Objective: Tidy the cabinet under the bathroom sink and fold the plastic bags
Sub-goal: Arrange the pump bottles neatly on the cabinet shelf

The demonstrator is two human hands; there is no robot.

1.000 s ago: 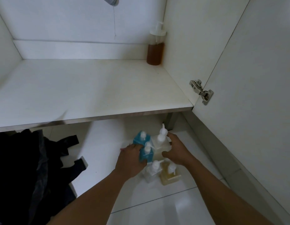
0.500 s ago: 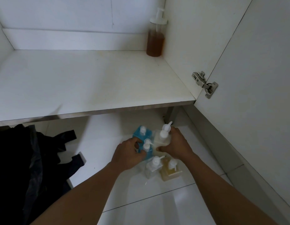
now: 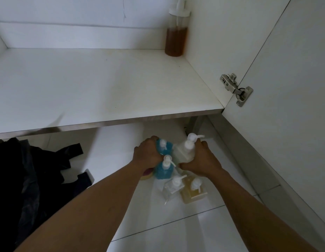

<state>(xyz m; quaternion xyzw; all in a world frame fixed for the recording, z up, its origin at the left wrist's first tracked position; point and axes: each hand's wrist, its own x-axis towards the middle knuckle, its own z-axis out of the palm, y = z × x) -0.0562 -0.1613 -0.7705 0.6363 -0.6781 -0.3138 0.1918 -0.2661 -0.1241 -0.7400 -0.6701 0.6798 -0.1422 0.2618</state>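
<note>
Head camera looks down at two bare arms reaching to a bunch of bottles on the shiny white tile floor [image 3: 176,233], in front of the flat white cabinet shelf [image 3: 103,84]. The left hand [image 3: 147,155] has a tight grip: its fingers curl round the far blue pump bottle [image 3: 167,147], a square plastic one with a white top. The near blue pump bottle [image 3: 163,172] stands touching the heel of that grip; I cannot tell if it is held too. The right hand [image 3: 200,158] curls its grip round the milky white pump bottle [image 3: 184,150], just right of the left grip. Closer to the person than both grips stand a clear pump bottle [image 3: 171,188] and a yellow pump bottle [image 3: 192,192], side by side. Far left of the left grip, the crumpled black plastic bags [image 3: 21,179] lie in a heap on the floor. Far beyond the right grip, a tall round brown pump bottle [image 3: 176,40] stands upright in the shelf's back right corner. Right of that grip stands the open white cabinet door [image 3: 294,88].
</note>
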